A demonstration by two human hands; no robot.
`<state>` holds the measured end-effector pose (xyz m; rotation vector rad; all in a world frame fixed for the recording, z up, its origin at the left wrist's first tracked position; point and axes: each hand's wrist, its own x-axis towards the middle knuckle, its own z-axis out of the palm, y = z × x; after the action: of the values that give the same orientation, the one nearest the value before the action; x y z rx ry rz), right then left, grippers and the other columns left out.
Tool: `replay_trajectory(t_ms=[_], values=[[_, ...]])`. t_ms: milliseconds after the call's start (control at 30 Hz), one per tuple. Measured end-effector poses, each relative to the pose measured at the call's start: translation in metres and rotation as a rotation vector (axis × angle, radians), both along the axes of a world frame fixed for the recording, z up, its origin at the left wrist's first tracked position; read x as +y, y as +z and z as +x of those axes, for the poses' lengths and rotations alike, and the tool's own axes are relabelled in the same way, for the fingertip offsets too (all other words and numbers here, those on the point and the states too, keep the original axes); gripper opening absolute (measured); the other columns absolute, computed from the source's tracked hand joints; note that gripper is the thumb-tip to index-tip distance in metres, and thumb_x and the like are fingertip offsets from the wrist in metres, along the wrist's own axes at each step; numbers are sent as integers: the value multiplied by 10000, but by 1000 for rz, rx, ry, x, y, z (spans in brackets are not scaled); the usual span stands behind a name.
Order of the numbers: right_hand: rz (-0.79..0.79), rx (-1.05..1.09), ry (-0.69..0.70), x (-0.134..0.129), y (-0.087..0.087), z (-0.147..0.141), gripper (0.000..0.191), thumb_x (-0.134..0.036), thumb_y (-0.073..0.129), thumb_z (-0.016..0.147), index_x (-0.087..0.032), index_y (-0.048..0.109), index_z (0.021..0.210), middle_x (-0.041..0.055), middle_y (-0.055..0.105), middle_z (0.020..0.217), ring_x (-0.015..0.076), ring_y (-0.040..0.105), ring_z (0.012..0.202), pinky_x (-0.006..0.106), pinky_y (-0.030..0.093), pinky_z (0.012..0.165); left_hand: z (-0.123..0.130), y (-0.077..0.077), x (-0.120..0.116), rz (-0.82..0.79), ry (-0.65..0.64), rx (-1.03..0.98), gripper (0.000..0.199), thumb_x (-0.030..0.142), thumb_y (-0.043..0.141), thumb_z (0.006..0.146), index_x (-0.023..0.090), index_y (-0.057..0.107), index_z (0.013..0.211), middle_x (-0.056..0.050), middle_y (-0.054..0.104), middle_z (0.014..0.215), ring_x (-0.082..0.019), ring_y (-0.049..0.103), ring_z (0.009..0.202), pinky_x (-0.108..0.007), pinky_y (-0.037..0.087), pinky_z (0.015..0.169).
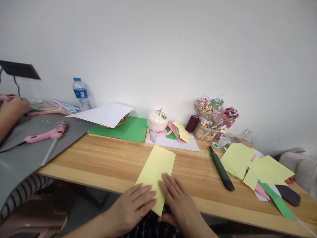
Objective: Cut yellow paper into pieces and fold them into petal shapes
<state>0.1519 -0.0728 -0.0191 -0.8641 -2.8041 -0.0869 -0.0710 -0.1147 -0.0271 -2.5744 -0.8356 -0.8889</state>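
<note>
A folded sheet of yellow paper [156, 165] lies lengthwise on the wooden table, its near end sticking out past the front edge. My left hand [130, 206], with a ring on one finger, holds the left side of the paper near that edge. Its fingers rest on top, and its thumb is hidden. On the paper's right side, my right hand [179, 201] lies with fingers stretched out flat. The right thumb is apart from the fingers, close to the paper's near corner.
Right of the paper lie a dark green cutter [221, 170] and cut yellow sheets [239, 160]. Behind stand a white round ornament [157, 121] and a basket of paper flowers [206, 133]. At left are a pink glue gun [46, 135], a water bottle [81, 94] and another person's hand [17, 106].
</note>
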Motion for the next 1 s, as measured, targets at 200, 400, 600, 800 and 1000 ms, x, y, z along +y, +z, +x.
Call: replay_trajectory(t_ms=[200, 400, 600, 800, 1000], values=[[152, 218, 0, -11, 3, 1, 413, -33, 405, 782, -131, 596, 1135, 131, 586, 1216, 218, 505, 1173, 369, 481, 918, -11, -8, -6, -88, 71, -26, 345, 140, 364, 917, 124, 484, 1240, -114, 609, 1182, -223, 480, 1199, -371, 464, 949], [-55, 522, -57, -12, 3, 1, 296, -100, 407, 843, -179, 663, 970, 77, 690, 1026, 182, 617, 1019, 311, 518, 847, -12, -9, -3, -220, 207, -249, 402, 204, 448, 901, 148, 410, 1297, -122, 606, 1162, -212, 560, 1093, -327, 489, 908], [-679, 834, -419, -12, 13, -2, 247, -395, 575, 792, -194, 711, 742, 44, 710, 799, 217, 649, 753, 289, 502, 680, -4, 3, 11, -274, 216, -499, 115, 277, 532, 881, 197, 579, 949, -43, 664, 817, -172, 641, 750, -259, 526, 648], [-964, 1079, -568, -4, 17, 2, 447, -535, 609, 708, -153, 581, 476, -31, 457, 467, 102, 413, 488, 210, 322, 480, 0, 27, 25, -467, 151, -694, 215, 290, 567, 858, 186, 623, 679, 0, 632, 625, -128, 585, 567, -221, 465, 529], [-909, 1353, -693, 5, 17, 16, 435, -545, 640, 681, -158, 539, 510, -42, 409, 484, 89, 355, 493, 213, 289, 469, -26, 55, 54, -527, 309, -1028, 139, 288, 643, 767, 168, 639, 697, 42, 598, 502, -106, 548, 419, -201, 458, 426]])
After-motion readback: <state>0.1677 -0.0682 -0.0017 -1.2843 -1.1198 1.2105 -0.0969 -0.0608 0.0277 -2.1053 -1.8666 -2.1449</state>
